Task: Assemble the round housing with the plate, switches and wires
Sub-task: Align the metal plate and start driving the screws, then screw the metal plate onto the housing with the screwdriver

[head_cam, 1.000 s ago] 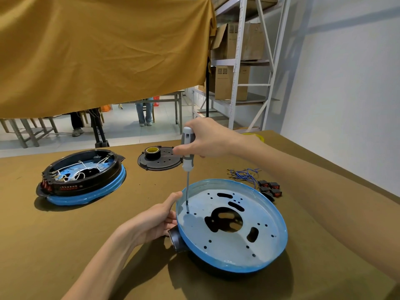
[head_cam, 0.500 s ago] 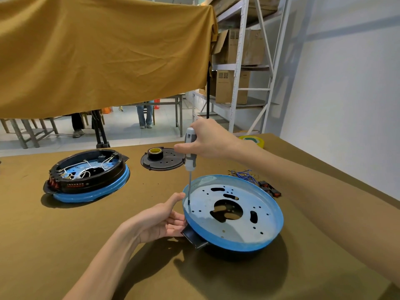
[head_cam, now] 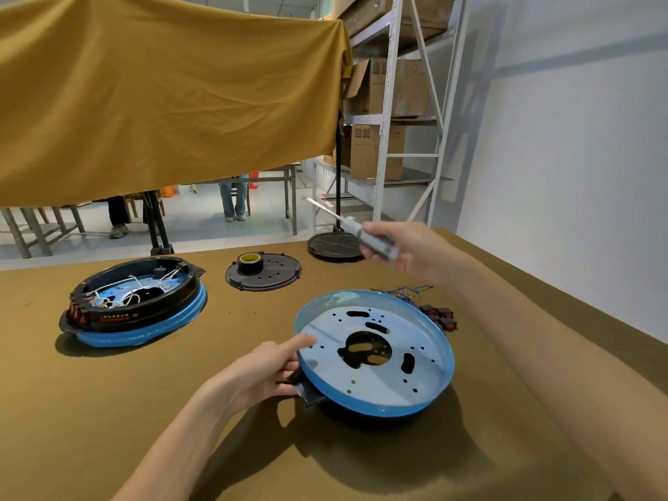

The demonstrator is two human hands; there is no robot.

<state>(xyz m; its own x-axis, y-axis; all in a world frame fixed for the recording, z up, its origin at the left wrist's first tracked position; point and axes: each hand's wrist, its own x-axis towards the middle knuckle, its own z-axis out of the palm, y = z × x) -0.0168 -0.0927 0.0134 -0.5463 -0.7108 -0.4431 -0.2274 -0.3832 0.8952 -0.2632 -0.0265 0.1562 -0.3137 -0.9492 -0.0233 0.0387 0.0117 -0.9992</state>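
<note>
Round housing [head_cam: 314, 395] sits at the centre of the table [head_cam: 108, 410], its black body mostly hidden under the blue-rimmed plate [head_cam: 376, 356] that lies on top, tilted slightly toward 2 o'clock. The left hand [head_cam: 264, 374] grips the assembly at its 9 o'clock edge, thumb laid over the blue rim and fingers curled under, beside a black tab. The right hand [head_cam: 401, 251] is raised clear at about 1 o'clock from the plate, its fingers wrapped round the handle of a screwdriver [head_cam: 356, 229] whose blurred shaft points up and away toward 10 o'clock.

Judging by how things lie, the plate is seated, but no screw heads can be made out in its holes, so whether it is fastened is unclear. The switches [head_cam: 439, 316] and the bundle of wires [head_cam: 406, 292] lie loose on the table just past the rim at 2 o'clock, so fitting and wiring them seems wholly left to do. A finished-looking unit [head_cam: 133, 305], with white wiring inside, at 10 o'clock suggests the target state. A black disc [head_cam: 267, 274] carrying a tape roll [head_cam: 250, 261] waits at 12 o'clock.
</note>
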